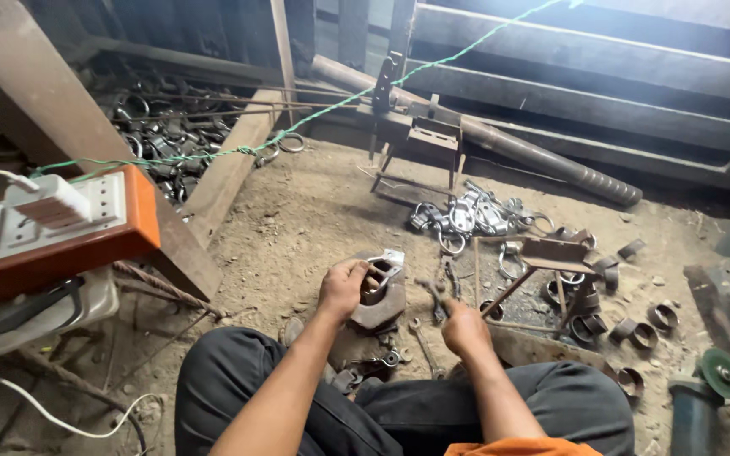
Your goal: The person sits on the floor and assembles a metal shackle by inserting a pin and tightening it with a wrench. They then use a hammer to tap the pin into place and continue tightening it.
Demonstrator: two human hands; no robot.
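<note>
A rusty brown metal block with a silvery clamp piece on top (379, 291) is seen at frame centre, resting on the dirt floor (297, 219); its long axis runs roughly bottom to top of frame, tilted slightly right. The left hand (344, 287) is wrapped around the block's left edge, forearm extended from the lower left. The right hand (465, 328) is clenched around a thin dark metal tool (434, 297), which points toward the upper left of the frame. A pile of shiny metal clamps (475, 215) is noted above, right of centre.
</note>
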